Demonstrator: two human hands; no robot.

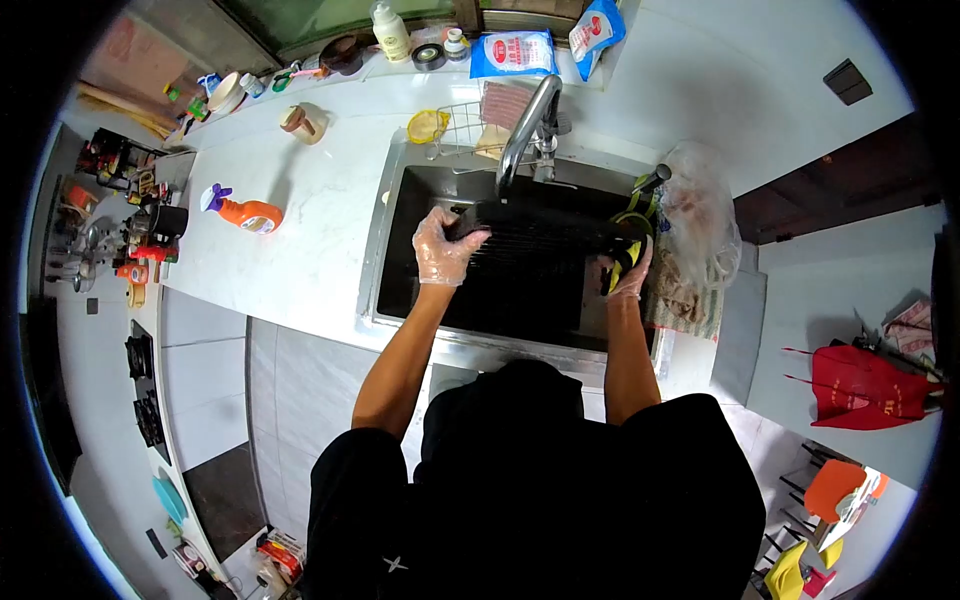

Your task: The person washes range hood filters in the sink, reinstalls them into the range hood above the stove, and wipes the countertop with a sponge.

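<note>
My left hand [443,250], in a clear plastic glove, is closed on the left end of a dark, ribbed panel [545,228]. The panel is held across the black sink [500,295], under the spout of the chrome faucet [522,135]. My right hand [630,272], gloved too, is at the panel's right end. Its fingers are wrapped round a yellow-and-black thing [624,265], whose exact kind I cannot make out. Whether the right hand also grips the panel is hidden. The dark panel blends into the sink behind it.
An orange spray bottle [250,215] and a lidded jar [303,124] stand on the counter to the left. Behind the sink is a wire rack [462,125] with a cloth. A clear plastic bag [700,210] lies right of the sink, by a striped towel [688,305].
</note>
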